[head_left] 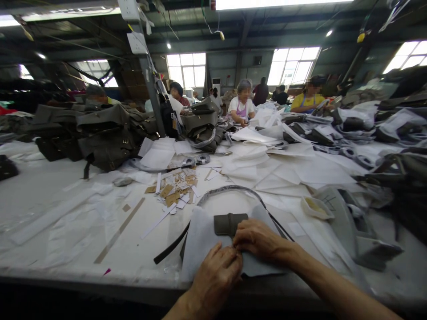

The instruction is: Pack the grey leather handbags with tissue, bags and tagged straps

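Meeting beside one grey flap (224, 225): two hands (218, 268) (256, 239)

Dark bags (106, 133) heaped at left; people (243, 106) across table (130, 249); bright windows (187, 73) behind.

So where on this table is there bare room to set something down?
The clearest patch of white table lies between the tan strip and the dark strap's left end. A smaller one sits inside the strap's arch, beyond the flap. White sheets crowd the right, bags the back left.
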Tool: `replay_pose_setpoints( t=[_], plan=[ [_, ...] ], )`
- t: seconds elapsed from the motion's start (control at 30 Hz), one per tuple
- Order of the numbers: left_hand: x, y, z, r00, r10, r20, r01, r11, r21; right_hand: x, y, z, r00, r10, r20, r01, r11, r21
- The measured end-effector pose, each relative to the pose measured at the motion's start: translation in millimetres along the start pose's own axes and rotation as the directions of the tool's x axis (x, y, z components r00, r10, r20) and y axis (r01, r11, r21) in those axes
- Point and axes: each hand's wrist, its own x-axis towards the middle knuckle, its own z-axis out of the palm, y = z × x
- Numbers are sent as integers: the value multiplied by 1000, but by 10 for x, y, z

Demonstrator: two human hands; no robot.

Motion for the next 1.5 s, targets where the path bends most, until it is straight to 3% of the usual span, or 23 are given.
replay_pose_setpoints(
  t=[0.13,0.27,0.43,0.53,0.67,0.8,0.83,0.97,1.0,1.03,1.13,1.2,1.27,1.37,1.4,1.5],
  plan=[
    [44,-54,-51,998,-13,66,19,996,-83,12,-69,64,1000,20,6,-19,991,-135],
    [105,-128,-108,997,-7,71,12,997,-70,11,-33,175,991,116,-71,-123,987,-105],
    [48,-187,-22,980,135,-144,-127,990,67,-9,59,278,968,165,-187,-164,986,23],
    [30,-173,2,943,200,-264,-161,974,163,-2,81,287,967,170,-190,-157,984,79],
    [34,-131,-83,868,235,-438,-119,954,277,13,82,270,964,173,-203,-149,981,128],
    [-68,-199,-83,872,246,-423,-76,922,380,15,73,261,954,195,-230,-160,974,163],
    [-104,-236,-36,855,268,-444,-80,914,397,15,69,261,954,192,-230,-156,974,166],
    [-224,-362,217,675,303,-672,-37,925,379,13,49,267,961,157,-229,-130,983,126],
    [-247,-378,250,674,289,-680,-29,930,367,12,45,268,962,146,-230,-124,987,106],
    [-267,-389,258,700,269,-661,-20,933,359,10,40,268,964,134,-229,-117,989,86],
    [-314,-418,177,827,201,-525,2,932,361,2,23,266,969,101,-225,-93,995,46],
    [-326,-447,125,870,191,-455,2,921,391,-3,13,268,971,85,-226,-81,996,27],
    [-320,-478,134,851,256,-459,-35,899,437,-7,7,273,970,69,-231,-69,998,9],
    [-313,-514,222,740,368,-564,-67,873,483,-14,1,282,969,48,-241,-54,998,-17],
    [-321,-522,244,720,380,-580,-65,870,489,-17,-1,282,969,46,-241,-53,998,-23],
    [-382,-533,241,748,370,-551,-44,856,515,-29,-10,273,971,49,-232,-59,998,-38]
  ],
)
